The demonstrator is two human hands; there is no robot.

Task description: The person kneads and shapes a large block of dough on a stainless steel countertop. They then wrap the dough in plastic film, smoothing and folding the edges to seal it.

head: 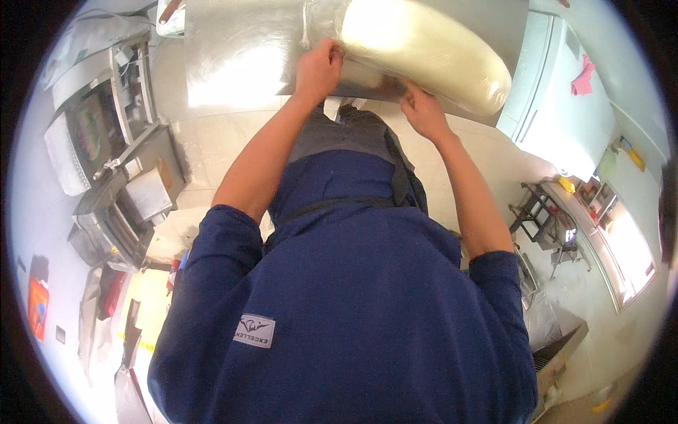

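A long, pale mass of dough (424, 47), smooth and rounded, lies on a stainless steel table (233, 47) before me. Clear plastic film (476, 79) covers it, wrinkled and shiny along the near side. My left hand (320, 69) is at the dough's near left end, fingers curled in a pinch on the edge of the film. Further right, my right hand (424, 108) touches the near lower edge of the wrapped dough with its index finger extended. Its other fingers are bent, and whether they hold film is hidden.
The table's near edge runs just in front of my legs. A white refrigerator-like cabinet (567, 116) with a pink cloth (582, 77) stands to the right. Metal equipment (114, 222) lines the left side. Behind on the right are a black metal stand (535, 212) and an open carton (567, 339).
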